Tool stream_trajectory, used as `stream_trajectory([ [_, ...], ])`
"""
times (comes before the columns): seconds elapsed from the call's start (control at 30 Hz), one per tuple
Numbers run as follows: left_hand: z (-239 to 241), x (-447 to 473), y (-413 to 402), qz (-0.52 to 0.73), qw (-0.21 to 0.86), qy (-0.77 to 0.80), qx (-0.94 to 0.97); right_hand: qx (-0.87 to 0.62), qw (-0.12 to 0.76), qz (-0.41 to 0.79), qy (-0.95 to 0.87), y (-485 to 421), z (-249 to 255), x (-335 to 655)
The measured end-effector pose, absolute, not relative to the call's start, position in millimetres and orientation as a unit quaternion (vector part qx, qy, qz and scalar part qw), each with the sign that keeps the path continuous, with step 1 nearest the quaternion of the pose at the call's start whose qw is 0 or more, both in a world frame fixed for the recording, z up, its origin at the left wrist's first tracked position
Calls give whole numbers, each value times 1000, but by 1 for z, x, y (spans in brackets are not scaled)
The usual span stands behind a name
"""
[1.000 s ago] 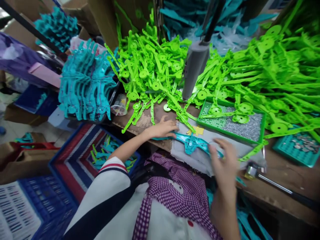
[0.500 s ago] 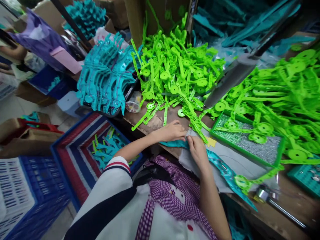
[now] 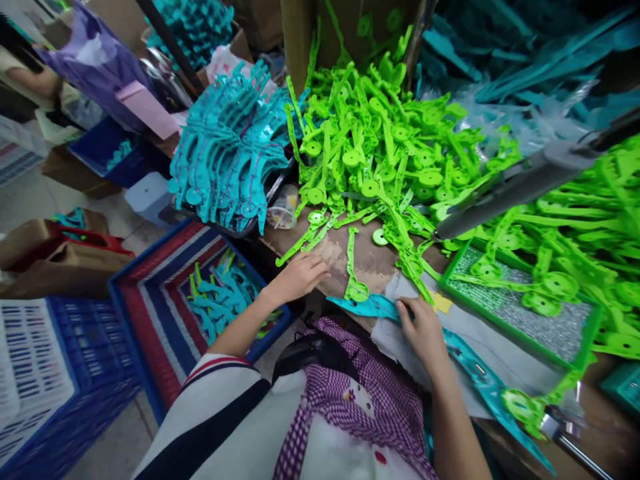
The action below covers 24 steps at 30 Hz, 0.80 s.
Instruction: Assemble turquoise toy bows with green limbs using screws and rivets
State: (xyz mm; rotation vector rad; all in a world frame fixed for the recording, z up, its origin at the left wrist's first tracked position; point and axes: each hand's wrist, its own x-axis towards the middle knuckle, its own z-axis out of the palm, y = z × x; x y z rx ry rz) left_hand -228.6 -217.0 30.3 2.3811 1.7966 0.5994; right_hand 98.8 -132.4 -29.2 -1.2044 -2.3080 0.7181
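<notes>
Your right hand [image 3: 423,330] is over the middle of the long, glossy teal plastic strip [image 3: 463,353], which lies along the front edge of the brown worktop [image 3: 383,267], partly on grey cloth [image 3: 487,337]. Fingers curl over it, undersides hidden: can't tell if they're clamped or just resting. Your left hand [image 3: 299,277] is at the edge, left of the strip and apart from it, fingers slightly spread, nothing visible in them. One bright-green disc-ended plastic arm [image 3: 357,291] sits at the strip's left end, a second green arm [image 3: 520,405] near its right end; can't tell if either is fastened. Strip should be light and fairly stiff, likely slippery, with thin tips that may flex. I'd grip the broad middle and steady the discs, not the tips.
</notes>
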Motion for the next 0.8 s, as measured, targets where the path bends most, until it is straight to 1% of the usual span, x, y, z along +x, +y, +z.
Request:
stream_trajectory([
  [0.07, 25, -216, -217, 215, 90, 577, 783, -433, 254, 265, -823, -137, -3, 80],
  [0.13, 23, -201, -210, 244, 120, 558, 784, -405, 281, 316, -811, -141, 23, 47],
  [0.2, 25, -190, -201, 288, 146, 542, 776, -350, 258, 413, -800, -139, 39, 13],
  [0.27, 30, -188, -194, 320, 181, 543, 755, -353, 235, 474, -772, -131, 38, -9],
  [0.37, 37, -197, -191, 325, 252, 535, 738, -407, 216, 461, -758, -115, 21, -5],
  [0.47, 35, -204, -189, 313, 275, 512, 751, -414, 193, 384, -803, -106, 24, 14],
  [0.53, 28, -202, -182, 310, 259, 524, 749, -424, 228, 302, -823, -104, 45, 12],
  [0.6, 22, -196, -169, 309, 261, 538, 740, -409, 298, 256, -823, -102, 71, -7],
  [0.67, 17, -191, -155, 311, 277, 547, 726, -339, 327, 301, -829, -99, 89, -32],
  [0.7, 16, -189, -149, 314, 287, 553, 716, -315, 316, 330, -832, -96, 92, -43],
  [0.73, 14, -188, -145, 318, 297, 560, 705, -312, 291, 357, -831, -94, 89, -52],
  [0.8, 11, -189, -143, 327, 324, 569, 681, -373, 202, 390, -817, -91, 73, -60],
])
